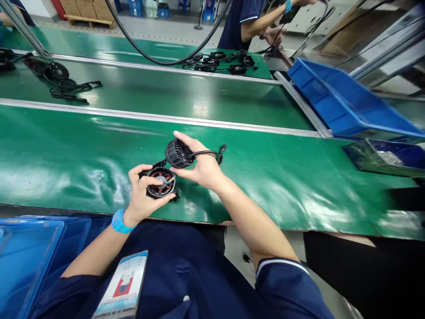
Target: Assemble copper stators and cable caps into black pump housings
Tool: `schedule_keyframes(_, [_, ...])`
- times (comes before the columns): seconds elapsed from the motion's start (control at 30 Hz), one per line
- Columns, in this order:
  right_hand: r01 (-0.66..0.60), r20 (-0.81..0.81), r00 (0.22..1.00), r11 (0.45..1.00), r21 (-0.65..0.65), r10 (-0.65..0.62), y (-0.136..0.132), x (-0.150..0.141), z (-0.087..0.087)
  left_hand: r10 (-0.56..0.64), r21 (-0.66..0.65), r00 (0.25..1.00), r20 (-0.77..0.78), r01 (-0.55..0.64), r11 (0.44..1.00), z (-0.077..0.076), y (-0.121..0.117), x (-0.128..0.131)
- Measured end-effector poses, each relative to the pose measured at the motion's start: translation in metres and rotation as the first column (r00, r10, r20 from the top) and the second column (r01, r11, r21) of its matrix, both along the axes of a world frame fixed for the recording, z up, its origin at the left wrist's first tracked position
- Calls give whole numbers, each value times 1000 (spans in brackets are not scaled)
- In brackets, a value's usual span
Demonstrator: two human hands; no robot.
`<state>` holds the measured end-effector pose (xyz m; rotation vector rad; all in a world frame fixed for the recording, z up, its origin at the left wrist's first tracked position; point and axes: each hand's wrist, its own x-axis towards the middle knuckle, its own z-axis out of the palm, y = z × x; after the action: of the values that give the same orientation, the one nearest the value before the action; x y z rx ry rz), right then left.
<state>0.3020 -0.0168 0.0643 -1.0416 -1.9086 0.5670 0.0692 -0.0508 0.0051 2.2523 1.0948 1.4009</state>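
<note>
My left hand (144, 192) grips a round black motor housing (161, 191) resting on the green bench. Copper windings show inside it, and my index finger reaches in beside several thin coloured wires (171, 179). Just above and to the right, my right hand (203, 167) holds a ribbed black motor cover (175, 153) tilted between thumb and fingers. A black cable (207, 152) runs from the cover over my right hand and ends in a connector (222, 150). Cover and housing are close together; whether they touch is hard to tell.
A blue bin (348, 104) and a smaller parts box (381, 155) stand at the right. Blue crates (29, 257) sit at the lower left. Across the belt (166, 93), a co-worker's arm (259, 29) is near piled black cables (219, 62). A motor with cable (56, 73) lies at left.
</note>
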Motion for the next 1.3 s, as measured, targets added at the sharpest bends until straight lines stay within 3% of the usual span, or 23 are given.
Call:
schedule_keyframes(0.13, [-100,-139,987,991,-93,86,6,-5,0,-57,-27,998,-9,57,998,-1,3,-6])
schedule_keyframes(0.2, [-208,-143,971,972,-112,191,10,-8,2,-95,-66,995,-25,93,993,0,5,-8])
schedule_keyframes(0.4, [-494,-71,869,858,-138,489,23,-14,2,-225,-175,968,-112,204,963,5,22,-25])
schedule_keyframes(0.47, [-501,-12,863,853,-150,505,21,-16,3,-202,-171,966,-164,174,970,8,29,-34])
schedule_keyframes(0.57, [-419,100,896,898,-136,434,15,-18,6,-227,-207,959,-172,190,960,13,36,-47])
schedule_keyframes(0.73, [-356,86,923,918,-175,375,12,-19,7,-426,-330,903,-55,386,861,25,50,-53])
schedule_keyframes(0.9, [-519,87,837,835,-180,540,26,-14,8,-495,-447,868,-29,432,783,35,70,-54])
schedule_keyframes(1.0, [-560,127,793,795,-233,595,32,-12,15,-515,-505,852,90,485,714,38,78,-60])
schedule_keyframes(1.03, [-564,154,780,788,-246,606,33,-12,19,-466,-482,871,155,478,734,40,80,-61])
schedule_keyframes(1.13, [-586,227,737,769,-256,637,35,-13,28,-232,-297,951,202,285,911,53,78,-58])
schedule_keyframes(1.2, [-611,238,720,758,-228,652,37,-15,30,-177,-167,984,26,179,970,66,71,-48])
schedule_keyframes(1.3, [-624,235,728,765,-160,644,39,-15,24,-250,-91,920,-301,234,968,81,55,-27])
